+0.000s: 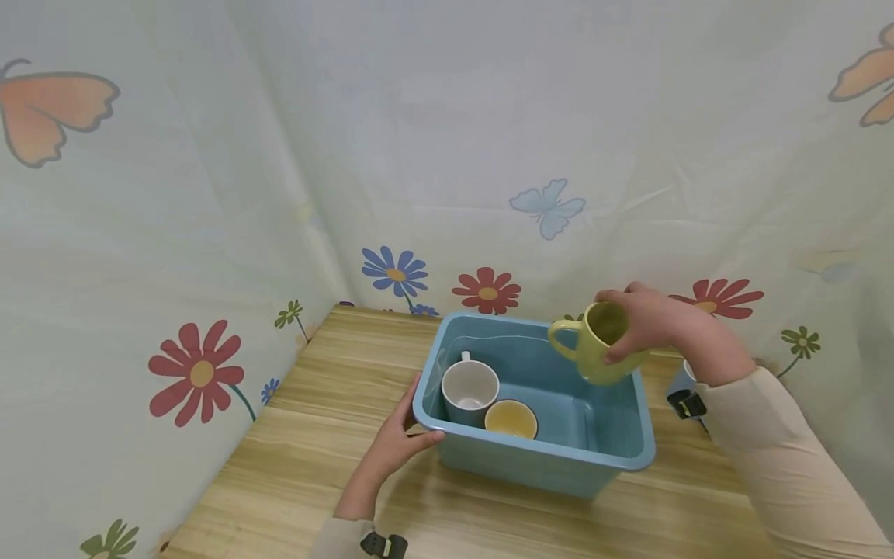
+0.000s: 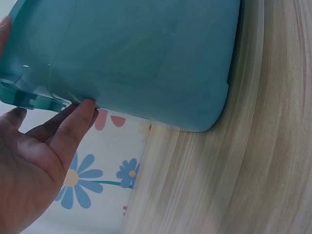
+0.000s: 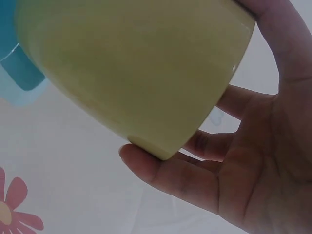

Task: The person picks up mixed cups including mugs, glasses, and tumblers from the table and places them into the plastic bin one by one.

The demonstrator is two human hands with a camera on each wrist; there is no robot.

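Note:
In the head view a yellow mug (image 1: 594, 361) hangs tilted over the right end of a blue plastic bin (image 1: 545, 450). My right hand (image 1: 649, 314) grips this mug by its rim side, the handle pointing left. Close up in the right wrist view, the fingers (image 3: 190, 183) and thumb lie against its smooth wall. My left hand (image 1: 394, 446) holds the bin's near left corner, thumb along the front rim and fingers on the left side. Inside the bin, at its left, stand a mug with a white interior (image 1: 469, 386) and a yellow-lined cup or bowl (image 1: 512, 419).
The bin stands on a wood-grain table (image 1: 335, 388). Partly hidden behind my right wrist is a light blue cup-like object (image 1: 683, 379). A white curtain (image 1: 447, 155) with printed flowers and butterflies hangs behind the table and along its sides.

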